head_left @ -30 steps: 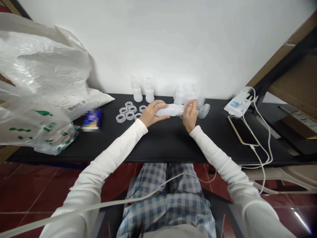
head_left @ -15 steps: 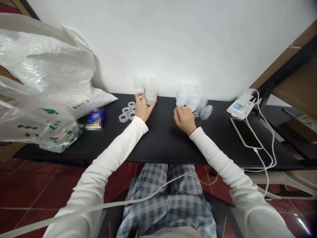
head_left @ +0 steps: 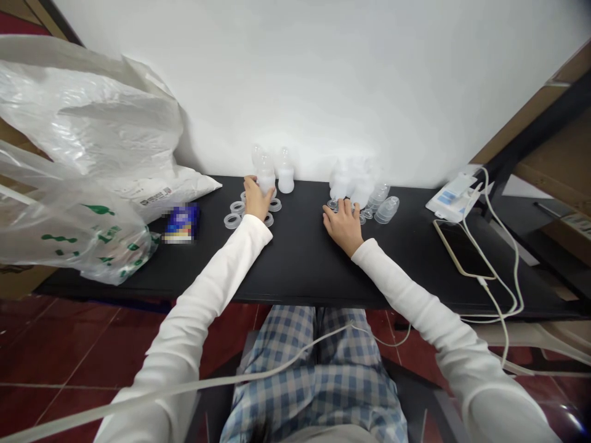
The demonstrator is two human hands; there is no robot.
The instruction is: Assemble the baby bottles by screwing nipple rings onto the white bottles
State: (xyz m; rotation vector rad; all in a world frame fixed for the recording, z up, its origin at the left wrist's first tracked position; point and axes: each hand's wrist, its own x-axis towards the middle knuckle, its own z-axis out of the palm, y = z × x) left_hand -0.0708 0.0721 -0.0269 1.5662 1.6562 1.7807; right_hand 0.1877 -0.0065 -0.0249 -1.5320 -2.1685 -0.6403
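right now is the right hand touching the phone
Apart: the head view shows a wide stretch of black tabletop between the right hand and the phone.

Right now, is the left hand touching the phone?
No, the left hand is at a white bottle; the phone lies far to its right.

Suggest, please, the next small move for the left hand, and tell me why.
Perhaps the left hand should settle its bottle firmly on the table before letting go: the bottle looks upright close to two other bottles, but the hand hides its base.
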